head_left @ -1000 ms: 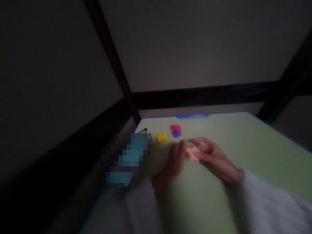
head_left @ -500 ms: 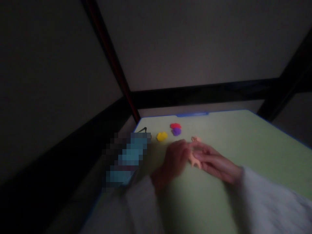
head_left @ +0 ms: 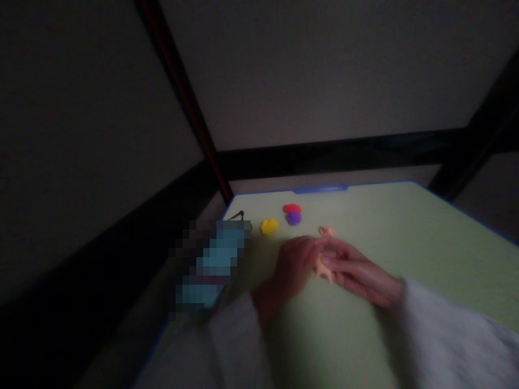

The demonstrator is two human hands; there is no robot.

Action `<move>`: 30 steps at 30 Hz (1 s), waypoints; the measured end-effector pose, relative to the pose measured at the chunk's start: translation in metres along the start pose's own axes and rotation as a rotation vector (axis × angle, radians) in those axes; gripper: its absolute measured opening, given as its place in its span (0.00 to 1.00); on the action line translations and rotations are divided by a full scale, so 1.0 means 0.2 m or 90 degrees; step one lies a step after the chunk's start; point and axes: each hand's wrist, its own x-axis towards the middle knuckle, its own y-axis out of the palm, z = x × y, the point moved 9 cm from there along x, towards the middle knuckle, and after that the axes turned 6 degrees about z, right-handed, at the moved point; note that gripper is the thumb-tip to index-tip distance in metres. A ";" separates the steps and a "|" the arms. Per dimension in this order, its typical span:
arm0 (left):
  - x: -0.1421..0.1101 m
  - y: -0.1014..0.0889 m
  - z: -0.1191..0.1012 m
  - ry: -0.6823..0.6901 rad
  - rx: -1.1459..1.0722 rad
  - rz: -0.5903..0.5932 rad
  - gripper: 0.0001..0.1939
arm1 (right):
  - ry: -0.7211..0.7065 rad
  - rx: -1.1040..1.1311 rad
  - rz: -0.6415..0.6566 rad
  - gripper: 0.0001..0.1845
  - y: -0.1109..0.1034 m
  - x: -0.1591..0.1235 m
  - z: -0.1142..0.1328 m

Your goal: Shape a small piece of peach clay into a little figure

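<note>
A small peach-coloured clay figure with leg-like prongs pointing down sits between my hands, just over the table. My right hand grips it from the right, thumb pressed along its upper part. From the left, my left hand closes on the figure's upper end; its fingertips are blurred and partly hidden. Just beyond the fingers lies a smaller peach-coloured piece of clay.
On the pale green table, a yellow lump, a purple lump and a red lump lie farther back. A blurred-out bluish object lies at the left edge. A wall stands behind.
My left fingers have shifted slightly to the right over the top of the clay figure, and the figure has turned a little. Everything else on the table stays put.
</note>
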 end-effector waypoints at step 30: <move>-0.02 0.13 0.21 -0.335 -0.217 0.109 0.18 | -0.106 -0.238 -0.219 0.27 -0.09 -0.03 0.15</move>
